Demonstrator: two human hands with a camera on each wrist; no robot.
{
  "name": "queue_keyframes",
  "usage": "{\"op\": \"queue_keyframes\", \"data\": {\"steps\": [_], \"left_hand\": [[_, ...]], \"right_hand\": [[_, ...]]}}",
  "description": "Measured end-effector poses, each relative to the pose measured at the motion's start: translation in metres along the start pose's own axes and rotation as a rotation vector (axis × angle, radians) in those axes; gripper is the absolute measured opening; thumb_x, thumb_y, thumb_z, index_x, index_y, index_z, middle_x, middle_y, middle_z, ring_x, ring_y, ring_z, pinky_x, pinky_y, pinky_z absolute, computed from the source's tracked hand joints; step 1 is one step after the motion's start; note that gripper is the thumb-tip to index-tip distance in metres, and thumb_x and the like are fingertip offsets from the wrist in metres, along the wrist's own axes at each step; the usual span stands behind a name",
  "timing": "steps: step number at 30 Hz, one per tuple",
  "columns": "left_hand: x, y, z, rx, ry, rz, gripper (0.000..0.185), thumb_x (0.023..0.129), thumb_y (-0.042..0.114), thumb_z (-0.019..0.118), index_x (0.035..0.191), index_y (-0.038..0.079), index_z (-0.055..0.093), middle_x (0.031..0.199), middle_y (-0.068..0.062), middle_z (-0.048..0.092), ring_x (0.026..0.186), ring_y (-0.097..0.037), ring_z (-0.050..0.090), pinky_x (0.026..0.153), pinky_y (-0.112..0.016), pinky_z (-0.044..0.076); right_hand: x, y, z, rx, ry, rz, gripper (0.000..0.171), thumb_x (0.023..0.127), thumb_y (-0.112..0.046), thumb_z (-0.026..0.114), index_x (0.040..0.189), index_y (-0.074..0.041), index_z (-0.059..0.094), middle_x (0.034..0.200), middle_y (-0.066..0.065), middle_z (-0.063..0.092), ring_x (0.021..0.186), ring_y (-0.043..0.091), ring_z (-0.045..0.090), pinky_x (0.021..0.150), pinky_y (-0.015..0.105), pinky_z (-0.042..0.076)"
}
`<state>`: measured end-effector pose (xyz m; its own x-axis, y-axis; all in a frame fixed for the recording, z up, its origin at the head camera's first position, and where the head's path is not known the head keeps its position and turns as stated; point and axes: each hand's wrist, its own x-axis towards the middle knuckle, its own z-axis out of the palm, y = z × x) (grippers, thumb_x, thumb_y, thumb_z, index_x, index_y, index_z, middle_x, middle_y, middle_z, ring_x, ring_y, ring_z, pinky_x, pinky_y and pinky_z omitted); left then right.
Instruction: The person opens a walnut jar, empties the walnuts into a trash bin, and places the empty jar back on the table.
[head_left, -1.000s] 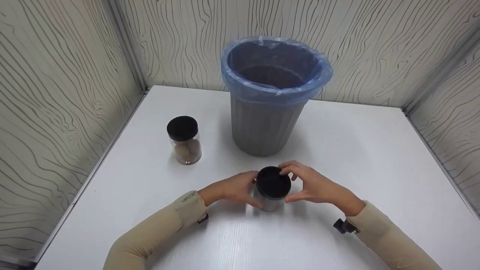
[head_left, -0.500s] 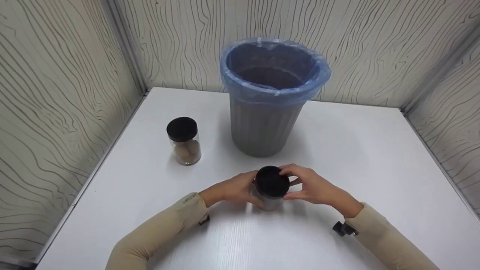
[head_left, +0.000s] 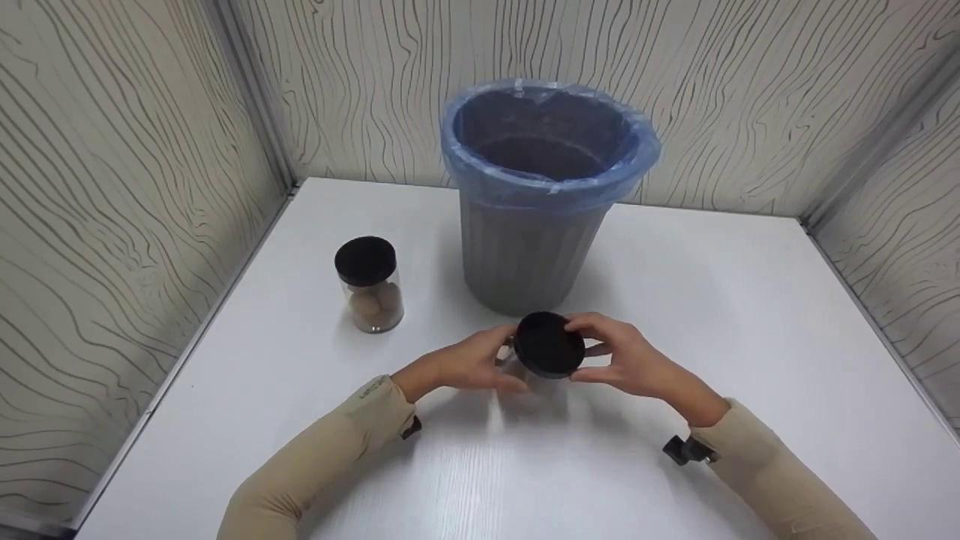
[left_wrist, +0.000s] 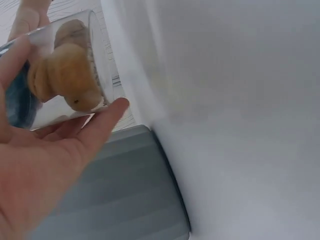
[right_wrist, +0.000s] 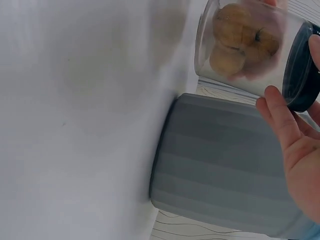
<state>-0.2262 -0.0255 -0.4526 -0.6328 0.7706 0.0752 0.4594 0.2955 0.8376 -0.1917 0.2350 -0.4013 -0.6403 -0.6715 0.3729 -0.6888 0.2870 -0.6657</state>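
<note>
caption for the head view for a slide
Both hands hold a black-lidded jar before a lined grey bin.

From my head view, my hands and the black lid (head_left: 550, 345) cover most of the clear jar (head_left: 534, 386), so its contents cannot be seen there. At my left wrist, the jar (left_wrist: 55, 75) runs off the top left edge and its lid is hidden. At my right wrist, the lid (right_wrist: 302, 75) is cut by the right edge, and the grey bin (right_wrist: 225, 165) loses its rim. The worktop (right_wrist: 75, 125) is blurred in both wrist views.
</note>
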Motion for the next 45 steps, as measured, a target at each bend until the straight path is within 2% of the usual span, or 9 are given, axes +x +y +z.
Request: {"op": "queue_keyframes", "data": {"steps": [4, 9, 16, 22, 25, 34, 41, 45], "left_hand": [[0.003, 0.004, -0.003, -0.026, 0.067, -0.041, 0.078, 0.080, 0.030, 0.076, 0.143, 0.010, 0.033, 0.138, -0.001, 0.044, 0.123, -0.016, 0.043, 0.092, -0.034, 0.045], [0.008, 0.006, -0.006, 0.027, 0.144, -0.050, 0.084, 0.075, 0.033, 0.080, 0.141, 0.010, 0.035, 0.130, 0.000, 0.049, 0.116, -0.014, 0.045, 0.093, -0.037, 0.044], [0.011, 0.008, -0.004, 0.050, 0.163, -0.101, 0.094, 0.070, 0.034, 0.084, 0.144, 0.010, 0.031, 0.133, -0.001, 0.048, 0.118, -0.013, 0.045, 0.099, -0.036, 0.039], [0.015, 0.010, -0.004, 0.052, 0.187, -0.150, 0.095, 0.067, 0.040, 0.085, 0.142, 0.010, 0.035, 0.134, -0.001, 0.048, 0.120, -0.013, 0.045, 0.100, -0.034, 0.039], [0.017, 0.011, -0.005, 0.051, 0.189, -0.144, 0.095, 0.066, 0.041, 0.085, 0.141, 0.011, 0.037, 0.135, 0.000, 0.046, 0.122, -0.013, 0.044, 0.101, -0.035, 0.037], [0.018, 0.012, -0.005, 0.081, 0.216, -0.038, 0.078, 0.068, 0.038, 0.084, 0.133, 0.016, 0.046, 0.126, 0.003, 0.048, 0.115, -0.012, 0.044, 0.097, -0.034, 0.038], [0.019, 0.016, -0.003, 0.061, 0.230, -0.050, 0.081, 0.067, 0.039, 0.083, 0.130, 0.011, 0.041, 0.123, 0.002, 0.045, 0.112, -0.012, 0.045, 0.095, -0.032, 0.041], [0.021, 0.018, -0.002, 0.065, 0.242, -0.070, 0.083, 0.067, 0.039, 0.083, 0.131, 0.009, 0.039, 0.123, 0.001, 0.044, 0.112, -0.013, 0.044, 0.095, -0.033, 0.040]], "right_hand": [[0.004, 0.002, -0.005, 0.009, 0.037, 0.062, 0.056, 0.074, 0.003, 0.077, 0.123, 0.009, 0.049, 0.124, 0.024, 0.051, 0.109, 0.015, 0.056, 0.078, 0.035, 0.053], [0.011, 0.002, -0.009, 0.023, 0.054, 0.096, 0.056, 0.077, 0.004, 0.074, 0.125, 0.010, 0.047, 0.126, 0.023, 0.050, 0.112, 0.024, 0.056, 0.082, 0.028, 0.051], [0.011, 0.008, -0.010, 0.072, 0.077, 0.112, 0.057, 0.077, 0.005, 0.074, 0.126, 0.011, 0.046, 0.125, 0.023, 0.050, 0.113, 0.019, 0.055, 0.084, 0.025, 0.050], [0.012, 0.006, -0.010, 0.089, 0.100, 0.159, 0.059, 0.076, 0.005, 0.074, 0.126, 0.011, 0.044, 0.125, 0.023, 0.049, 0.113, 0.032, 0.053, 0.086, 0.025, 0.049], [0.013, 0.004, -0.010, 0.090, 0.109, 0.178, 0.060, 0.076, 0.005, 0.075, 0.126, 0.011, 0.044, 0.125, 0.023, 0.049, 0.113, 0.033, 0.053, 0.087, 0.024, 0.048], [0.017, -0.005, -0.010, 0.084, 0.140, 0.210, 0.062, 0.074, 0.005, 0.075, 0.127, 0.013, 0.042, 0.126, 0.025, 0.047, 0.113, 0.028, 0.051, 0.089, 0.020, 0.046], [0.019, -0.010, -0.008, 0.064, 0.152, 0.218, 0.063, 0.074, 0.005, 0.074, 0.127, 0.014, 0.040, 0.125, 0.026, 0.048, 0.115, 0.033, 0.048, 0.092, 0.019, 0.042], [0.020, -0.012, -0.007, 0.050, 0.153, 0.212, 0.063, 0.075, 0.005, 0.072, 0.127, 0.015, 0.038, 0.125, 0.026, 0.047, 0.118, 0.034, 0.046, 0.097, 0.024, 0.039]]}}
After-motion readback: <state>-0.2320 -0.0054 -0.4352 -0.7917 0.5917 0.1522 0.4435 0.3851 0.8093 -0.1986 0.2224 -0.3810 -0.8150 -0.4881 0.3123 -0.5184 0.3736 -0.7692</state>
